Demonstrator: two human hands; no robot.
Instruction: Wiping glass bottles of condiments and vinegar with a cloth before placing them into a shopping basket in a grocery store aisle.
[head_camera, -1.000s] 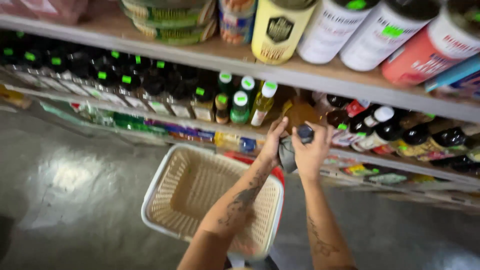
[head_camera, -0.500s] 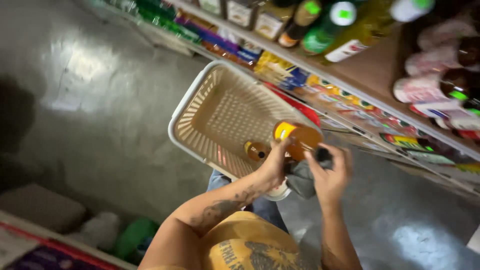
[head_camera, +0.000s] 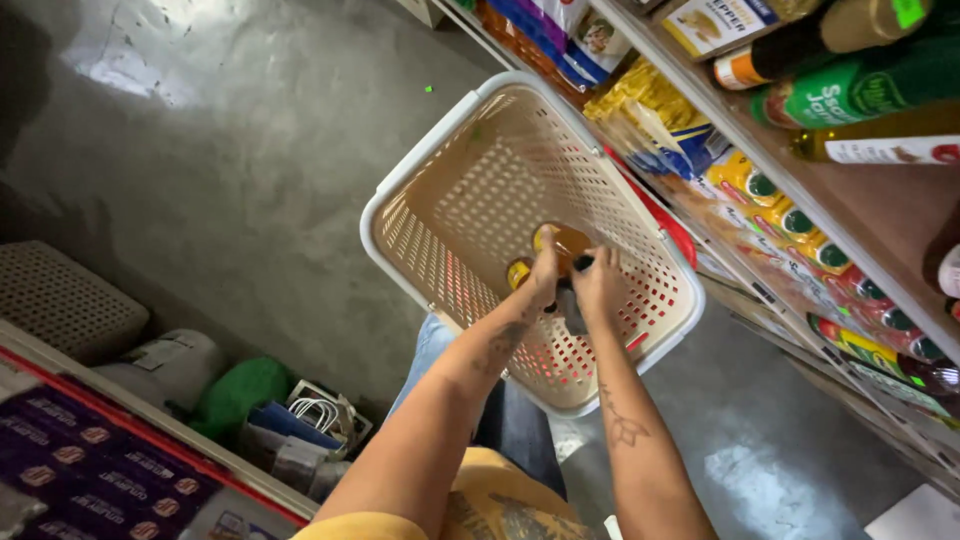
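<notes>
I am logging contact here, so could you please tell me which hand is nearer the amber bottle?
Left. The left hand touches the amber bottle inside the basket; the right hand sits beside it, just to its right.

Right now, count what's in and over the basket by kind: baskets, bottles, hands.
Baskets: 1, the beige mesh basket.
Amber bottles: 2, one under the left hand and a second beside it showing its yellow cap.
Hands: 2, left hand and right hand, the right also gripping a grey cloth.
Total: 5
</notes>
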